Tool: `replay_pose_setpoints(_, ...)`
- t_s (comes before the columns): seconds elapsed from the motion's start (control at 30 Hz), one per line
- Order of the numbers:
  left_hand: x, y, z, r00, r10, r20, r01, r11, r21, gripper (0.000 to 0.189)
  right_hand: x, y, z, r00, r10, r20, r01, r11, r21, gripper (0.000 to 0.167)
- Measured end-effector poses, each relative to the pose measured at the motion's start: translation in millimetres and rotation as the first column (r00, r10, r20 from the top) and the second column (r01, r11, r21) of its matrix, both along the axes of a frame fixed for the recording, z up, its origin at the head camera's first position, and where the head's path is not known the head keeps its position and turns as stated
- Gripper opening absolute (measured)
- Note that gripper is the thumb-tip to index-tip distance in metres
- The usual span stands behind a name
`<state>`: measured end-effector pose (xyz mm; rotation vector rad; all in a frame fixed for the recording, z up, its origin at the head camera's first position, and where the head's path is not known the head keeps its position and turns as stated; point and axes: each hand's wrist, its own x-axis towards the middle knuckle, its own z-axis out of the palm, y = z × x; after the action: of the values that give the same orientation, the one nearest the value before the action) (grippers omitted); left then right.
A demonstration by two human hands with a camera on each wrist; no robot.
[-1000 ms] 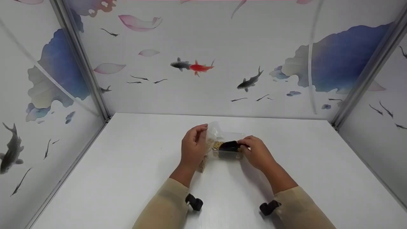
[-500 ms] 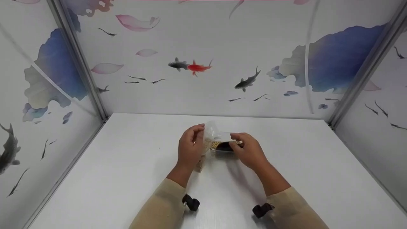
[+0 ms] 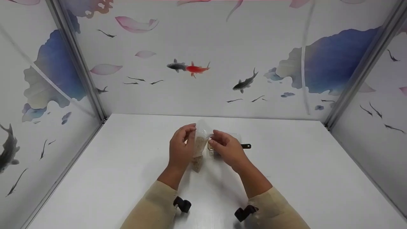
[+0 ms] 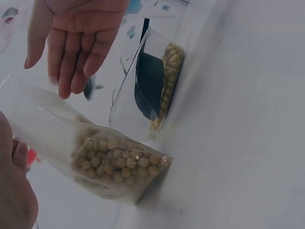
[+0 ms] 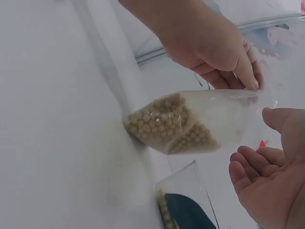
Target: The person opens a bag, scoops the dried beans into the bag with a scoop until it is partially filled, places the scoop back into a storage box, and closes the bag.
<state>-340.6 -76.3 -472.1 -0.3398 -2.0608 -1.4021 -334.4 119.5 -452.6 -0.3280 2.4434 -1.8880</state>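
A clear plastic bag (image 3: 200, 141) partly filled with round beige beans stands upright on the table. My left hand (image 3: 182, 147) pinches the upper edge of the bag, as the right wrist view shows. Close to the bag's other side is my right hand (image 3: 227, 149), its fingers loosely bent and nothing in them. Behind that hand is a clear box (image 4: 128, 102) with a layer of the same beans. A black scoop (image 4: 151, 83) lies in the box, its handle (image 3: 246, 146) sticking out to the right in the head view.
The white table (image 3: 127, 190) is enclosed by printed panels (image 3: 203, 89) at the back and both sides. Metal posts (image 3: 78, 63) stand at the corners. Black wrist mounts (image 3: 182, 204) sit on both sleeves.
My right hand has let go of the scoop handle and moved left to the bag's side. The scoop stays in the box. The left hand keeps hold of the bag.
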Motion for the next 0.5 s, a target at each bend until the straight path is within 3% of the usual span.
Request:
replay_pose_setpoints(0.33, 27.6, -17.4, 9.4, 0.997, 0.05, -0.058, -0.056, 0.992, -0.116, 0.015, 15.2, -25, 10.3, 0.999, 0.046, 0.0, -0.046, 0.994, -0.095, 0.08)
replay_pose_setpoints(0.5, 32.6, -20.3, 12.2, 0.997, 0.041, -0.068, -0.052, 0.985, -0.165, 0.017, 22.3, -33, 11.0, 0.999, 0.019, -0.029, -0.021, 0.996, -0.085, 0.084)
